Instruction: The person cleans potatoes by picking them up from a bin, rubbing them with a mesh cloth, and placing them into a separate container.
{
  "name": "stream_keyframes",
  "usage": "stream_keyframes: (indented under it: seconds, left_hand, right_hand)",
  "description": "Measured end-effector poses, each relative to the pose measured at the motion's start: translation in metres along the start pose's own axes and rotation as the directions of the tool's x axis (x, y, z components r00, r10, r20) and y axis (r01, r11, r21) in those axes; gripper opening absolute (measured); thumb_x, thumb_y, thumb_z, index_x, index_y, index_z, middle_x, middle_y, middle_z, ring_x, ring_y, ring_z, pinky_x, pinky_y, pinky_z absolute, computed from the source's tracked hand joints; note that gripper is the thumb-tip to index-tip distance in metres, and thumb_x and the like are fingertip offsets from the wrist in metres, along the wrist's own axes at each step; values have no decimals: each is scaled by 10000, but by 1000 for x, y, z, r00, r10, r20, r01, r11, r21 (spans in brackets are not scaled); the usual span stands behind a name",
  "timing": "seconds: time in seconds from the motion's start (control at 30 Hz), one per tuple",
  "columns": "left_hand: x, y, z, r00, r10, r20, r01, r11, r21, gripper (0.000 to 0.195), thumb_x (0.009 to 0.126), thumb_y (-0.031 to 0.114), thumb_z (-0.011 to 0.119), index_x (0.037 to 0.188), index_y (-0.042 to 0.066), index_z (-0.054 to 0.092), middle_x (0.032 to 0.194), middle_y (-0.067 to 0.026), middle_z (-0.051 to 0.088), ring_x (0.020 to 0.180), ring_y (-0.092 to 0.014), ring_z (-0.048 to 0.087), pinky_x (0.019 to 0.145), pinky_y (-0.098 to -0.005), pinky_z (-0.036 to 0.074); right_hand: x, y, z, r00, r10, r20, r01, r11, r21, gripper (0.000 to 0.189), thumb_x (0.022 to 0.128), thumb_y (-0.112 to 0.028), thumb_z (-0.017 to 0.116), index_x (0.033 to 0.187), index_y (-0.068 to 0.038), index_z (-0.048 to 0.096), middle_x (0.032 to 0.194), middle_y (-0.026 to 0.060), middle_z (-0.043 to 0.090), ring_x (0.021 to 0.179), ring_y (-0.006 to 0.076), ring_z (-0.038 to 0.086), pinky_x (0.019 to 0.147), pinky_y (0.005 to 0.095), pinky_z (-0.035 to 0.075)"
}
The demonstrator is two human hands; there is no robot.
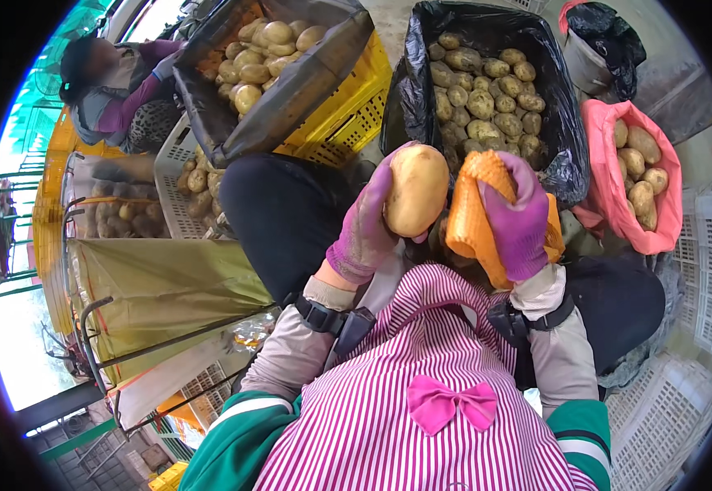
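In a purple glove, my left hand grips a large, pale yellow potato above my lap. Its skin looks mostly clean, with a few small marks. My right hand, gloved in purple too, clutches a bunched orange mesh cloth just right of the potato. A narrow gap separates cloth and potato. Beyond my hands, a crate lined with a black plastic bag holds many soil-covered potatoes. Cleaner potatoes fill part of a yellow crate with a dark liner, at the far left.
A pink sack of potatoes stands at the right, below a white bucket with black plastic. White crates are at lower right. Left are a white potato crate, a cart with a tan cover and a seated co-worker.
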State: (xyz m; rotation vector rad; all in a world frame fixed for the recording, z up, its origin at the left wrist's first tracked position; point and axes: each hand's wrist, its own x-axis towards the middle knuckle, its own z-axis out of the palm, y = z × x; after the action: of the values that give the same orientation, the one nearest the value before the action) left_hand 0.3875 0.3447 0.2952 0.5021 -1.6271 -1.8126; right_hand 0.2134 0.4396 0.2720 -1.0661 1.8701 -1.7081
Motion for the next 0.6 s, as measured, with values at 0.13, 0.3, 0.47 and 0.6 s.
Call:
stream_keyframes:
  seconds: [0.13, 0.3, 0.47, 0.6]
  left_hand:
    - [1, -14, 12, 994, 107, -4, -96, 901, 424, 606, 997, 483, 382, 1397, 27, 391, 1202, -104, 577, 973, -174, 617, 747, -268, 518]
    - [14, -34, -6, 926, -344, -154, 317, 932, -177, 628, 980, 534, 409, 1355, 33, 443, 1197, -200, 600, 962, -311, 648, 721, -356, 555]
    - [29, -11, -8, 875, -483, 41, 370, 610, -701, 556, 1000, 488, 383, 1366, 72, 427, 1206, -198, 599, 887, -261, 656, 471, -223, 429]
    - [20, -37, -11, 998, 27, -62, -26, 1000, 16, 582, 938, 241, 585, 1405, 28, 310, 1208, -211, 592, 1016, -316, 636, 691, -357, 547]
  right_hand:
    - [2, 4, 27, 990, -131, -57, 132, 991, 16, 344, 784, -93, 718, 1107, -14, 629, 1010, 133, 665, 917, 260, 665, 830, 328, 512]
    - [-19, 4, 26, 693, -593, 410, 692, 707, -148, 346, 714, -204, 745, 1049, -156, 672, 756, 62, 582, 665, 246, 623, 572, 373, 482]
    - [-30, 21, 12, 797, -319, 512, 478, 852, -213, 372, 726, -139, 742, 1083, -79, 659, 861, 108, 662, 792, 281, 679, 688, 361, 537]
    - [-7, 1, 2, 990, -118, 83, 126, 988, -91, 391, 764, -82, 742, 1134, -19, 635, 1062, 158, 683, 966, 253, 684, 836, 336, 535]
